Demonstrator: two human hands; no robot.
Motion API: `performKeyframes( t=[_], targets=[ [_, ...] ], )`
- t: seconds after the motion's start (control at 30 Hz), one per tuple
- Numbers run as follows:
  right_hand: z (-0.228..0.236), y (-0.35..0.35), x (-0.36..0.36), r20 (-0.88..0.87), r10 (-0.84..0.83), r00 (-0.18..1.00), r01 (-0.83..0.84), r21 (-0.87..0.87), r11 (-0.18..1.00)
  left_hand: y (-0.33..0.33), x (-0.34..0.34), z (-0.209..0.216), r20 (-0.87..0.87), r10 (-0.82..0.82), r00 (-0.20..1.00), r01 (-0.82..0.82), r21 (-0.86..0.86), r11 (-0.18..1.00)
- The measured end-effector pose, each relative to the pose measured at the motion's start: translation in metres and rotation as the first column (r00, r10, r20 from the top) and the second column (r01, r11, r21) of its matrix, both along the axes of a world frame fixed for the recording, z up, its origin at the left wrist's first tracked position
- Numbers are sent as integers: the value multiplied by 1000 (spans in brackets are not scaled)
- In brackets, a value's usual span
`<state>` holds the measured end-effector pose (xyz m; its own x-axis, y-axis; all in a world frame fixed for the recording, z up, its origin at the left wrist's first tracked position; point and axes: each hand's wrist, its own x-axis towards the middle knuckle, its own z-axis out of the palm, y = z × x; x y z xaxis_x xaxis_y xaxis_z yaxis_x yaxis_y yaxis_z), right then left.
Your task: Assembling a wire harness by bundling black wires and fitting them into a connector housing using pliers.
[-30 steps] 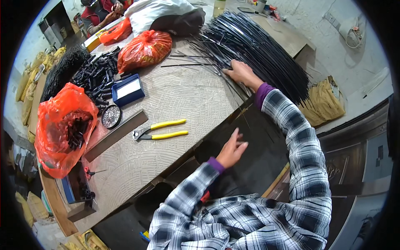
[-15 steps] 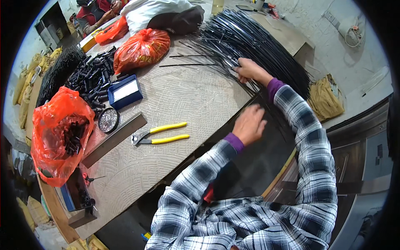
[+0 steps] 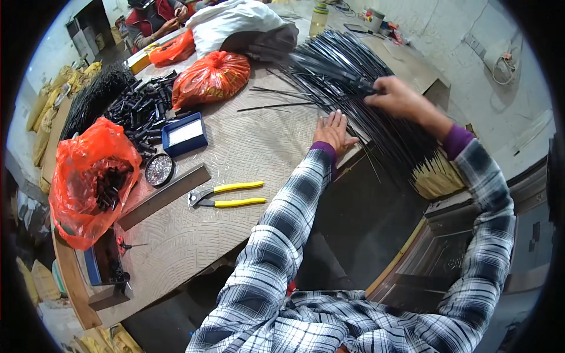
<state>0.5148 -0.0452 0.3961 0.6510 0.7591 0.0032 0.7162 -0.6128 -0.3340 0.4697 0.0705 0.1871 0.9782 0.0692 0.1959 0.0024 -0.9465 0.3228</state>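
Pale walls [image 3: 503, 112] stand behind a beige, line-patterned tabletop [image 3: 176, 241], and one co-worker [image 3: 154, 23] shows beyond its far left end. Three red plastic bags rest on it: one tied bag [image 3: 212, 79] with yellowish markings too small to read, one open bag [image 3: 73, 191] with short black pieces inside, and one smaller bag [image 3: 172, 50] beside the single white sack [image 3: 229, 26]. Black tubes [image 3: 141, 106], too many to count, lie heaped near one blue box [image 3: 189, 146] with something white inside, and one round black dish [image 3: 171, 176] of shiny bits. One metal bar [image 3: 168, 197] and one pair of end cutters [image 3: 222, 203] with two yellow handles lie nearer. One lidded bottle [image 3: 318, 23] stands at the back. On the right, a large pile of thin black rods [image 3: 379, 126] reaches past the tabletop's edge. Above this pile, the right hand [image 3: 403, 100] has its grip clamped on a motion-blurred rod bundle [image 3: 335, 73]; the left hand [image 3: 332, 132] lies with fingers extended and its grip apart, just beside the pile.
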Motion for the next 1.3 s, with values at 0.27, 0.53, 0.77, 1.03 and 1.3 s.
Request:
performKeyframes(
  t=[0.27, 0.53, 0.77, 1.03, 1.3],
  targets=[
    [68, 60, 5, 65, 129, 990, -143, 564, 814, -42, -129, 29, 185, -417, 890, 449, -192, 873],
    [6, 163, -22, 442, -205, 873, -396, 890, 227, -37, -306, 53, 118, -481, 869, 488, -372, 790],
    [-32, 178, -75, 231, 40, 972, -194, 695, 692, -30, -340, 132, 327, -347, 879, 476, -548, 688],
    [-12, 130, -150, 289, 203, 935, -335, 542, 771, 23, -243, 192, 405, 451, 795, 273, -904, 330],
    [-78, 55, -219, -465, 634, 618, -83, 763, 641, 67, -209, 166, 246, 684, 687, 376, -926, -44]
  ],
)
